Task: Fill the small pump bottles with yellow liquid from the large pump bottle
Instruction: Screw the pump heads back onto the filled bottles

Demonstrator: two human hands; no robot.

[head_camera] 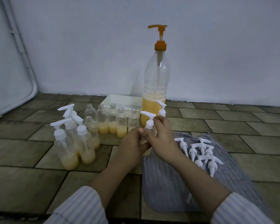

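Note:
A large clear bottle [154, 88] with an orange pump stands at the back centre, yellow liquid in its lower part. In front of it my left hand [131, 146] grips the body of a small bottle, mostly hidden. My right hand [160, 135] pinches its white pump cap [149, 122]. Several small capped bottles [74, 143] with yellow liquid stand at the left. Several uncapped small bottles [116, 122] with a little yellow liquid stand in a row behind. One more capped small bottle [162, 110] stands against the large bottle.
Several loose white pump caps [202, 152] lie on a grey cloth [176, 183] at the right. A white plastic tray [120, 101] sits behind the open bottles. The floor is brown tile; a wall rises close behind.

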